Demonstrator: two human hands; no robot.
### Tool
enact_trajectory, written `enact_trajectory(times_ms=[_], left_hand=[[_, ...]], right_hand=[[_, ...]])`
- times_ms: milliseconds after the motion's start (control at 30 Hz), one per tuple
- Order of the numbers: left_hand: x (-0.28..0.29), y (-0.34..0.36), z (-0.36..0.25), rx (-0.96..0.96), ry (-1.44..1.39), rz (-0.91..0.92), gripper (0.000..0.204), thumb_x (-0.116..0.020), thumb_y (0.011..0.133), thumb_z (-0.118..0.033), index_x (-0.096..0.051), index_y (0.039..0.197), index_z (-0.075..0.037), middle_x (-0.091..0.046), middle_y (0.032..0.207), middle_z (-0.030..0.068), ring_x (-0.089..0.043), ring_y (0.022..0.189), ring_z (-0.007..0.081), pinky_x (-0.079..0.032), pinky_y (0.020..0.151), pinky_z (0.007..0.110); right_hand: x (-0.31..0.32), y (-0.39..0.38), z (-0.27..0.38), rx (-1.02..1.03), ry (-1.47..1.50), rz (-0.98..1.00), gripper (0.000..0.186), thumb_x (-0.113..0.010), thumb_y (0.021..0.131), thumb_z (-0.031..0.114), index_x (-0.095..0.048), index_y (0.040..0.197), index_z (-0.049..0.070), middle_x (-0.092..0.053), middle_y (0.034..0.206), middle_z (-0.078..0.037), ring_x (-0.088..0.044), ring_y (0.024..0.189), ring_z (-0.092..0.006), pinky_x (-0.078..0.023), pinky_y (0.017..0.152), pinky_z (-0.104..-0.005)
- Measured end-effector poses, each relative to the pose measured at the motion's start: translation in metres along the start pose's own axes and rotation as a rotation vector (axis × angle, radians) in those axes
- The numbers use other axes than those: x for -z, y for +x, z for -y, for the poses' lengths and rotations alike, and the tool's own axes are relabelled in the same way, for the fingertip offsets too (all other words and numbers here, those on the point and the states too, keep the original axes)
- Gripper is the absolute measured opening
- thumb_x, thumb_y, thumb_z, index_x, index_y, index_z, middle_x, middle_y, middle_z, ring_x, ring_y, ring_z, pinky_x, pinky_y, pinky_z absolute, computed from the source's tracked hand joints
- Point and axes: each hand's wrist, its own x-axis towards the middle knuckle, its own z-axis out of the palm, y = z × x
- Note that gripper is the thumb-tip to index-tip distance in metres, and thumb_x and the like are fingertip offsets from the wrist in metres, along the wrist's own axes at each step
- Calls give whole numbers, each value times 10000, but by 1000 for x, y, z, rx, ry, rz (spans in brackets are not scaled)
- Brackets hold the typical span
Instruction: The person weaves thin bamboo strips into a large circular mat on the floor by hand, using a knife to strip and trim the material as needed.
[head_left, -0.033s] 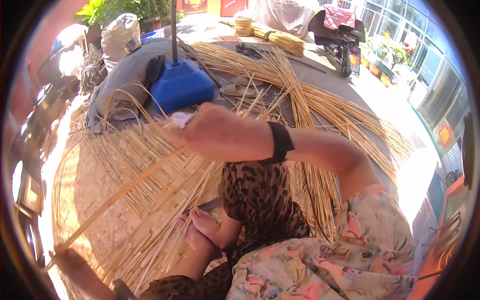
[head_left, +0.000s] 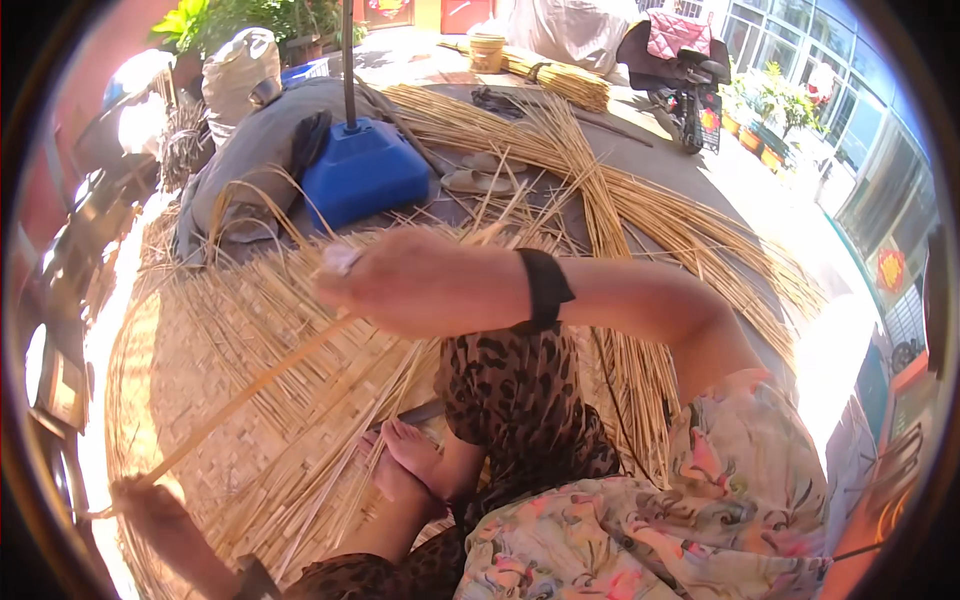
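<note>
A long, flat reed strip [head_left: 245,388] is stretched slantwise between my two hands, above a woven reed mat [head_left: 140,370]. Its lower end is in my closed left hand [head_left: 155,510], at the lower left, and a short piece sticks out past the fingers. My right hand [head_left: 410,282], with a dark band on the wrist, is closed round the upper part of the strip. A small whitish piece [head_left: 343,260], perhaps cloth or a finger wrap, shows at its fingers. Loose strips [head_left: 330,450] fan out across the mat beneath.
My bare feet [head_left: 405,450] rest on the mat beside a dark flat blade [head_left: 422,411]. Farther off are a blue base [head_left: 365,175] holding a pole, a pair of shoes [head_left: 480,180] and long reed bundles [head_left: 690,215]. A parked scooter [head_left: 690,90] stands at the back right.
My right hand has shifted a little left and down along the line of the strip. My left hand has risen slightly, and the strip stays between them.
</note>
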Motion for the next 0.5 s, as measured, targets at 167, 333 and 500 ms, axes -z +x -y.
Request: enact_trajectory(times_ms=[167,333,500], left_hand=[[-17,-24,81,429,0,117,221,-650,1135,-200,-704,1263,-28,-781,1163,117,-764,1008,206,-622,829,326],[-29,-9,108,568,31,130,312,-674,1128,-198,-677,1380,-15,-777,1214,120,-782,1049,218,-618,790,315],[5,-26,166,607,144,87,365,-681,1125,-201,-662,1439,-15,-773,1238,114,-777,1050,200,-624,795,308]], right_hand=[[-43,76,-12,319,485,-21,266,-709,1029,244,-710,1160,12,-703,870,-193,-724,922,-403,-559,811,-476],[-52,105,-66,110,457,-6,246,-754,1018,263,-770,1167,69,-693,855,-154,-701,827,-308,-525,762,-440],[-107,126,-87,142,385,74,179,-753,998,199,-766,1137,87,-697,833,-127,-716,781,-296,-546,707,-421]])
